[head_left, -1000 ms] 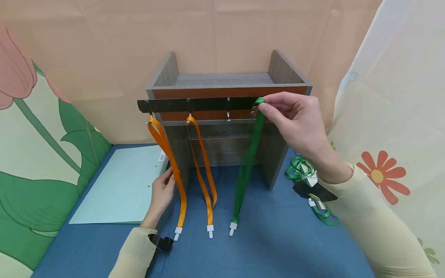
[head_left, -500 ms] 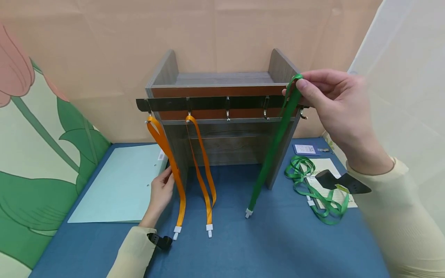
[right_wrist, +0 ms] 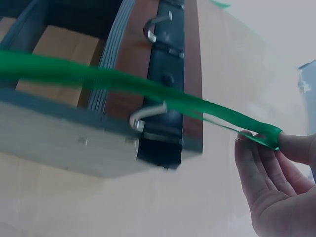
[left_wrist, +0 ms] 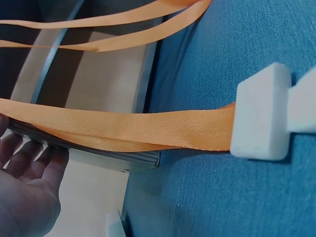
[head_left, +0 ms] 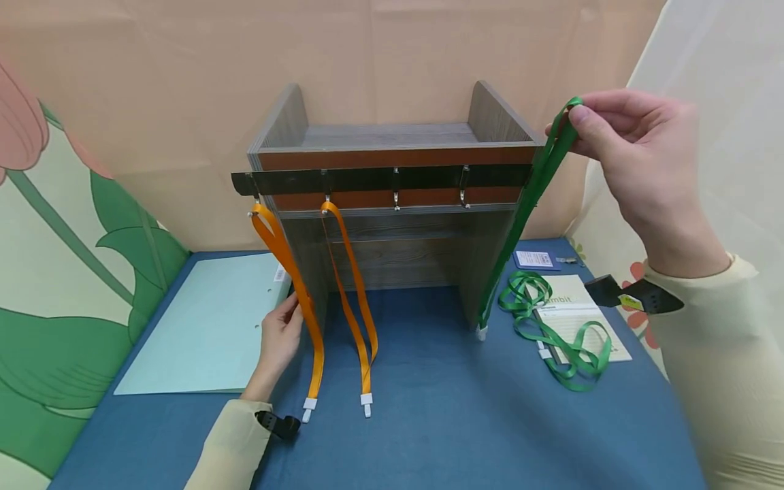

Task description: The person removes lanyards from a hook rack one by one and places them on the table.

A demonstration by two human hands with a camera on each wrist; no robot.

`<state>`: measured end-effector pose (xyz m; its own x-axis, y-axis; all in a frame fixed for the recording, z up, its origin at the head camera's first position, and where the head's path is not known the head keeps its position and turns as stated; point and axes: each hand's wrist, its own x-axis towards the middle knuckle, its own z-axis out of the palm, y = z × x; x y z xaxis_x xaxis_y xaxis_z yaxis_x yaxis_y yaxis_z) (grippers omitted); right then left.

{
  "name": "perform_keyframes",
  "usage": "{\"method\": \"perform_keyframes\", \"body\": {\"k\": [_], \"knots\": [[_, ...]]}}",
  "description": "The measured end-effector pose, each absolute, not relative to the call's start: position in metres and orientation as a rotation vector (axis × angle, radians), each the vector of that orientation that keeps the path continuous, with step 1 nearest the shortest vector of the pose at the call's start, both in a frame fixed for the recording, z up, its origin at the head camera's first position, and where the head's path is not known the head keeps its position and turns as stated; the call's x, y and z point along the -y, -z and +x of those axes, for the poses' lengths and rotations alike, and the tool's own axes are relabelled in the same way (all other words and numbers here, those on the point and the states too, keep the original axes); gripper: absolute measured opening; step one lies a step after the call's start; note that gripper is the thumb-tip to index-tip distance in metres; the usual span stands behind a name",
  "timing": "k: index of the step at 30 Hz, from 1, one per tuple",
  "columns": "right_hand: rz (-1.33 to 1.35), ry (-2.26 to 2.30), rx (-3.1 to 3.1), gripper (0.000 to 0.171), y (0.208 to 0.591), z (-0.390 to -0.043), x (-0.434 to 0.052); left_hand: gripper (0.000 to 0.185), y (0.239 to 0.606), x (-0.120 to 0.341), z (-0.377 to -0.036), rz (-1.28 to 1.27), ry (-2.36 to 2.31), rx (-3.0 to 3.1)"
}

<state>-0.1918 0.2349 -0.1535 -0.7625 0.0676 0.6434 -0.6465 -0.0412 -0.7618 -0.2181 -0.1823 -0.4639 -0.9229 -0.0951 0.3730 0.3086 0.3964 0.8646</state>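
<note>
My right hand (head_left: pixel 643 150) holds up the looped top of a green lanyard (head_left: pixel 527 204) between thumb and fingers, right of the shelf's upper corner. The lanyard slants down to a white clip. In the right wrist view, the green strap (right_wrist: pixel 163 93) crosses in front of the hook rail (right_wrist: pixel 168 74); its loop is off the hooks. My left hand (head_left: pixel 278 344) rests its fingers against the left side panel of the grey wooden shelf (head_left: pixel 306 238), partly behind an orange lanyard (head_left: pixel 288 262). Another orange lanyard (head_left: pixel 352 272) hangs on the neighbouring hook.
A black rail (head_left: pixel 361 180) with metal hooks runs across the shelf's front. A pale green folder (head_left: pixel 196 327) lies left on the blue table (head_left: pixel 404 422). At right lie more green lanyards (head_left: pixel 529 292), a notepad (head_left: pixel 576 299) and a blue badge holder (head_left: pixel 534 259).
My right hand has moved right and upward, carrying the green lanyard from in front of the rail to beyond the shelf's right edge. The left hand stays against the shelf.
</note>
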Motion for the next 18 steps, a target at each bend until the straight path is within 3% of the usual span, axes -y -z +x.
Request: {"method": "perform_keyframes", "body": {"k": [18], "knots": [[0.653,-1.977,1.617,0.03,0.144,-0.182,-0.254,0.038,0.463,0.182,-0.217,-0.171,1.531,2.304]]}}
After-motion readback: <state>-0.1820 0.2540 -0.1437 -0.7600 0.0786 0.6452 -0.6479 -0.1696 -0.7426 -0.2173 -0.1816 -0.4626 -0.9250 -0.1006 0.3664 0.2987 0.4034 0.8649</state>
